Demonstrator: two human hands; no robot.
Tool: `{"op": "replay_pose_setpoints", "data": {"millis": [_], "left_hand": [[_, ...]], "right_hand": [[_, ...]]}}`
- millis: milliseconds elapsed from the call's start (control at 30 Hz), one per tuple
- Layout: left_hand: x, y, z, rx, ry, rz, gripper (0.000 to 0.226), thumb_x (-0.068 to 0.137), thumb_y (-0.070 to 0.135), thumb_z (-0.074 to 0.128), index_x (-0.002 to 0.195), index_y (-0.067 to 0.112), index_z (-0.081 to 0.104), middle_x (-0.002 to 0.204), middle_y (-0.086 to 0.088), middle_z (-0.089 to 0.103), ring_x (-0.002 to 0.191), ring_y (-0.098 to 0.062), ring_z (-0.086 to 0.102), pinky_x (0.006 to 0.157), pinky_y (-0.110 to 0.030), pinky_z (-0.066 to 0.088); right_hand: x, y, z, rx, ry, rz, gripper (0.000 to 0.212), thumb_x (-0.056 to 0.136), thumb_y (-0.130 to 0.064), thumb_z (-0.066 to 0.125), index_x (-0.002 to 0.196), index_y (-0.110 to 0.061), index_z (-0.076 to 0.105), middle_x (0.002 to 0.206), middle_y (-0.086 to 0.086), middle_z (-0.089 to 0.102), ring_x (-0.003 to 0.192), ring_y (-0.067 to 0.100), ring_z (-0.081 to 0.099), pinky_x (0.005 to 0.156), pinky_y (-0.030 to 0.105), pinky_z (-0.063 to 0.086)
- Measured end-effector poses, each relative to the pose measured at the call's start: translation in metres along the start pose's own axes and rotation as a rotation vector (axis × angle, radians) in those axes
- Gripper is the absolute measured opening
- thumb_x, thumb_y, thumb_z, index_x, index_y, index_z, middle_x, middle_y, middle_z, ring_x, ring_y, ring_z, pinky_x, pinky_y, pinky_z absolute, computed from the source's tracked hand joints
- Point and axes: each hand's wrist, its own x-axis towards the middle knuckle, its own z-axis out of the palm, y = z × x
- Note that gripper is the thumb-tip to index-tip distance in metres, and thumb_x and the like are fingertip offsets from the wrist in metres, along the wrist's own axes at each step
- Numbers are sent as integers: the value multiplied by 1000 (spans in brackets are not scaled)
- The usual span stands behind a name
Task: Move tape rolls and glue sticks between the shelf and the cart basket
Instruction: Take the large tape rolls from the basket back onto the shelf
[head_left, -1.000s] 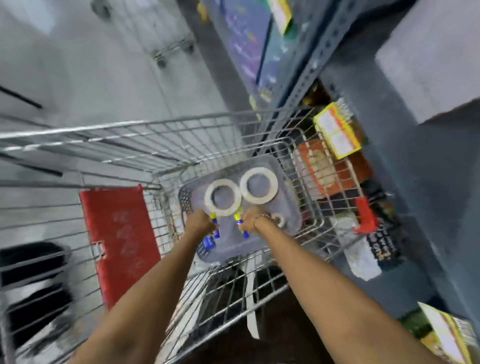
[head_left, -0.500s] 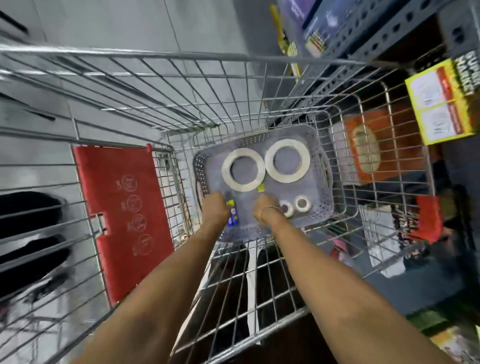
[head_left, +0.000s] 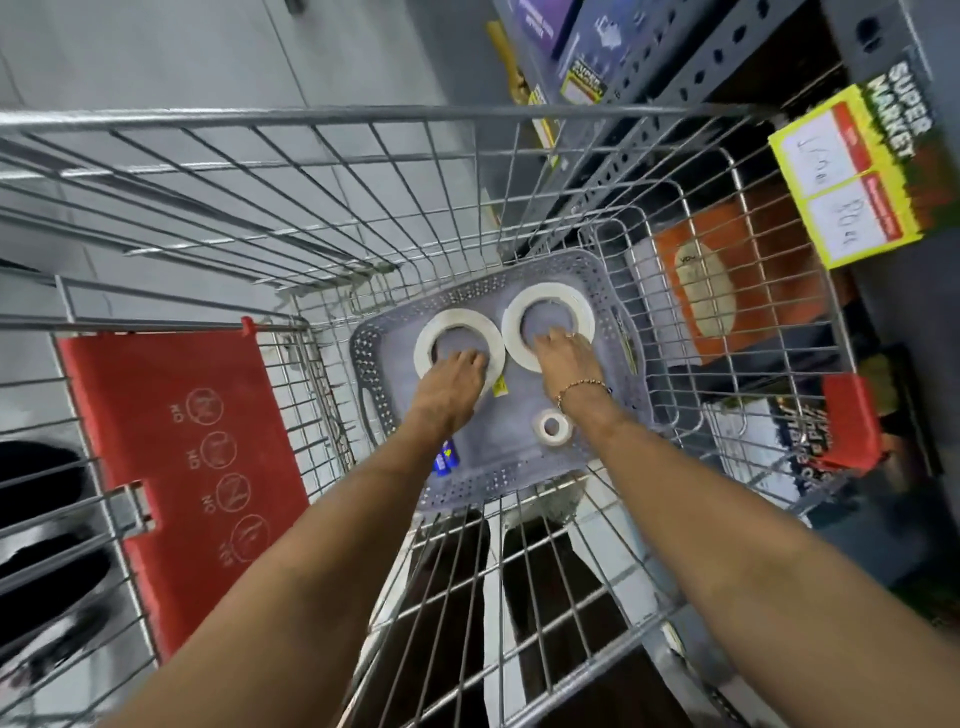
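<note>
A grey perforated plastic basket (head_left: 374, 374) sits on the floor of a wire shopping cart (head_left: 322, 171). Two large white tape rolls lie flat in it, side by side. The left hand (head_left: 451, 384) rests on the left tape roll (head_left: 441, 325), fingers together and reaching into its centre hole. The right hand (head_left: 566, 361) rests on the right tape roll (head_left: 545, 299), fingers slightly spread over its near rim and hole. Whether either hand grips its roll cannot be determined. A small tape roll (head_left: 551, 427) lies just beside the right wrist. A blue glue stick (head_left: 445, 457) shows partly under the left forearm. A grey metal shelf (head_left: 675, 62) stands to the right of the cart.
</note>
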Motion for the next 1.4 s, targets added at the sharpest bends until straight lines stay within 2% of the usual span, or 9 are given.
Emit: {"op": "replay_pose_setpoints", "data": {"millis": [267,400,500,600,700,800,1133,1267,1400], "left_hand": [[-36,24,-30,-172,127,24,36,72,9,60,107,0,55,105,-23,60,94,-39,58,75,-46,47],[-70,53,-72,-273,311,85,52,70,13,73,117,1,56,108,-20,61,94,-38,60,77,-45,50],[-95,80,-104,-356,387,111,54,71,26,72,119,4,57,110,-18,60,101,-35,59,82,-43,51],[-126,120,-132,-357,507,189,53,69,39,58,115,11,62,103,-12,63,94,-28,62,75,-35,53],[-157,178,-150,-366,606,393,49,69,35,54,108,7,66,95,-11,65,86,-25,63,72,-33,53],[-175,247,-155,-415,606,638,50,70,30,56,109,0,67,102,-18,67,97,-24,59,87,-35,48],[-181,478,-131,-126,283,1136,47,70,20,64,114,4,63,100,-17,64,97,-25,53,95,-32,38],[-169,532,-106,108,158,1156,52,78,20,60,127,7,53,118,-17,57,112,-34,50,106,-36,32],[-152,550,-82,365,-47,1055,61,88,27,52,143,12,32,148,-11,31,136,-34,27,117,-37,18]], "right_hand": [[-43,14,-51,126,32,-17,36,85,-3,57,121,-2,59,133,21,49,114,37,57,91,41,49],[-98,24,-85,339,72,47,49,87,-8,61,135,-9,50,145,24,37,129,36,45,101,39,43],[-158,36,-98,549,242,43,45,82,-5,62,126,-7,58,135,24,46,121,34,50,86,31,43],[-237,53,-96,751,446,95,43,78,-5,63,120,-10,65,117,20,58,107,32,57,89,30,45],[-323,68,-83,863,673,186,43,77,-7,69,119,-11,67,108,12,62,104,22,57,85,11,36],[-402,95,-68,821,866,280,38,73,-8,74,111,-10,70,100,7,64,97,12,55,84,10,38],[-555,217,14,738,920,903,37,71,0,74,106,-10,73,102,11,63,95,31,63,82,14,37],[-575,249,44,853,791,1116,42,74,-1,67,116,-5,65,116,18,62,105,35,61,88,32,50],[-580,266,56,934,533,1076,48,81,-5,58,128,-10,56,138,13,51,124,30,51,106,31,43]]}}
